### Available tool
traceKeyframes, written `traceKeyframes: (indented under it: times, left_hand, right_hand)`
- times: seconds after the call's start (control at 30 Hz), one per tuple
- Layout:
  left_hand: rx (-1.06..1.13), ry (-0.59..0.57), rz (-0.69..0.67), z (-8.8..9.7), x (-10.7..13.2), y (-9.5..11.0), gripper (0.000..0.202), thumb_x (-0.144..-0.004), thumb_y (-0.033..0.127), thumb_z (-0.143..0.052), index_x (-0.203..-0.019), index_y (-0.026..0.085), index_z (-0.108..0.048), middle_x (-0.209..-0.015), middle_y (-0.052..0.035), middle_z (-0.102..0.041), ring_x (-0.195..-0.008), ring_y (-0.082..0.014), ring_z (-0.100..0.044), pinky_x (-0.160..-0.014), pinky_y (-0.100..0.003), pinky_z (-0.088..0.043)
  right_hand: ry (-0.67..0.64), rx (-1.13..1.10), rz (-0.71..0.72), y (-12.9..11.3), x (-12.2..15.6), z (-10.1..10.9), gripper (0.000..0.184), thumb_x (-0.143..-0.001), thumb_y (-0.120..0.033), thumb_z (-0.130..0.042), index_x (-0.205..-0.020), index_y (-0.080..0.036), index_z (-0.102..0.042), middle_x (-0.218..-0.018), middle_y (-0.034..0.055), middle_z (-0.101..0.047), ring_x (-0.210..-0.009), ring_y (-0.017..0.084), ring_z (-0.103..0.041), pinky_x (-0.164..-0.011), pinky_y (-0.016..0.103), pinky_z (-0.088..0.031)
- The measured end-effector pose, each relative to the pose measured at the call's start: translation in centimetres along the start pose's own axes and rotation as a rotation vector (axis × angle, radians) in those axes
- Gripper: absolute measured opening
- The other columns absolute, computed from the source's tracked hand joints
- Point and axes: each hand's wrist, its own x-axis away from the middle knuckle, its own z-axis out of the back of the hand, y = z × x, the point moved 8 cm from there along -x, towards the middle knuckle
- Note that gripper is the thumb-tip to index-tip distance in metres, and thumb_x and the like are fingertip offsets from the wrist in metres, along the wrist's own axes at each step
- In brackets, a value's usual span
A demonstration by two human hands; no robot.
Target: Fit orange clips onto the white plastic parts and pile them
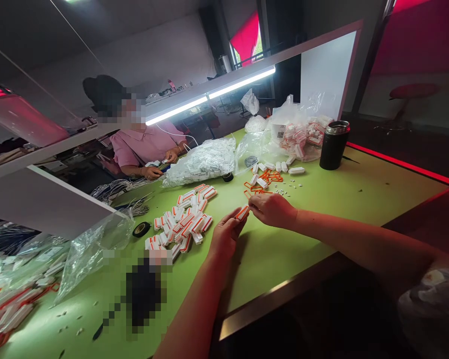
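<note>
My left hand (224, 234) and my right hand (271, 209) meet above the green table (322, 214), both pinched on one small white connector with an orange clip (242, 213). To the left of my hands lies a pile of several finished white-and-orange connectors (185, 222). Beyond my right hand lie loose orange clips (264, 179) and bare white connectors (280, 167).
A black steel tumbler (334, 144) stands at the right back. Clear bags of parts (204, 162) (303, 132) lie at the back, another bag (93, 249) at the left. Tape rolls (141, 229) (228, 176) rest on the table. A person in a pink shirt (145, 147) works opposite.
</note>
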Motion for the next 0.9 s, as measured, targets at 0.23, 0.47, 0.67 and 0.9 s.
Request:
traceKeyframes:
  times: [0.23, 0.47, 0.67, 0.9]
  left_hand:
    - [-0.049, 0.004, -0.030, -0.1, 0.1, 0.4, 0.038, -0.055, 0.008, -0.072, -0.093, 0.010, -0.074, -0.091, -0.0111, -0.077, -0.103, -0.0271, -0.071, -0.110, -0.045, -0.043]
    - [-0.185, 0.019, -0.113, -0.2, 0.7, 1.3, 0.040, -0.056, 0.013, -0.078, -0.096, 0.013, -0.076, -0.096, -0.0103, -0.078, -0.102, -0.0276, -0.070, -0.108, -0.046, -0.044]
    - [-0.301, 0.006, -0.201, -0.7, 1.2, 2.1, 0.040, -0.059, 0.019, -0.080, -0.099, 0.015, -0.078, -0.102, -0.0102, -0.077, -0.103, -0.0279, -0.070, -0.106, -0.046, -0.045]
    - [-0.249, -0.004, -0.166, -0.5, 1.2, 1.7, 0.042, -0.060, 0.023, -0.079, -0.101, 0.013, -0.077, -0.099, -0.0105, -0.078, -0.097, -0.0261, -0.072, -0.103, -0.046, -0.049]
  right_hand:
    - [-0.003, 0.047, 0.007, 0.1, -0.1, -0.2, 0.020, -0.097, -0.025, -0.046, -0.091, -0.015, -0.062, -0.088, 0.0095, -0.069, -0.074, 0.017, -0.060, -0.066, 0.027, -0.035]
    - [0.019, -0.120, 0.009, 0.7, -0.2, 0.2, 0.016, -0.096, -0.023, -0.049, -0.091, -0.016, -0.062, -0.086, 0.0076, -0.069, -0.074, 0.016, -0.061, -0.067, 0.025, -0.037]
    - [0.039, -0.409, -0.072, 1.7, -0.6, 0.2, 0.004, -0.088, -0.014, -0.059, -0.084, -0.016, -0.060, -0.073, 0.0011, -0.064, -0.064, 0.011, -0.057, -0.064, 0.022, -0.039]
    - [-0.016, -0.577, -0.106, 2.3, -0.8, 0.0, 0.004, -0.085, -0.013, -0.059, -0.083, -0.017, -0.060, -0.064, -0.0036, -0.060, -0.054, 0.008, -0.058, -0.058, 0.020, -0.042]
